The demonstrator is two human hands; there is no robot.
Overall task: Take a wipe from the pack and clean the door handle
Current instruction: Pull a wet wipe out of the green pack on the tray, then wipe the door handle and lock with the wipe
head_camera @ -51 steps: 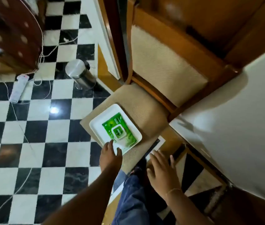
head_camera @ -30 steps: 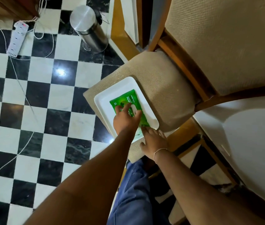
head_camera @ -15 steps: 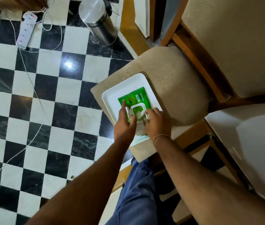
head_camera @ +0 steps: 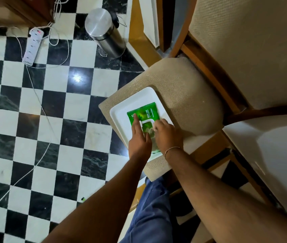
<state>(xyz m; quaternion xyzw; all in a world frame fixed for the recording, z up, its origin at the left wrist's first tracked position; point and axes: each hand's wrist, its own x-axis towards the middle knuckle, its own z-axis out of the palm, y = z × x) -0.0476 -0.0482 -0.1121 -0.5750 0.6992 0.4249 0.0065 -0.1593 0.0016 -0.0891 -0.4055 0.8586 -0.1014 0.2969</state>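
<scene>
A green wipe pack (head_camera: 147, 112) with a white lid frame lies on a white tray (head_camera: 130, 104) on a beige chair seat (head_camera: 183, 95). My left hand (head_camera: 139, 139) rests on the pack, index finger stretched out and pressing its green top. My right hand (head_camera: 167, 135) is beside it with the fingers curled at the lid opening. Whether they pinch a wipe or only the flap is hidden. No door handle is in view.
The chair's padded back (head_camera: 244, 41) rises at the right. A steel bin (head_camera: 104, 30) stands on the checkered floor by a wooden door frame (head_camera: 139, 37). A white power strip (head_camera: 33, 46) and its cables trail across the floor at the left.
Both hands came down from the seat's front edge onto the pack. The left index finger now presses the pack's top while the right fingers work at the lid.
</scene>
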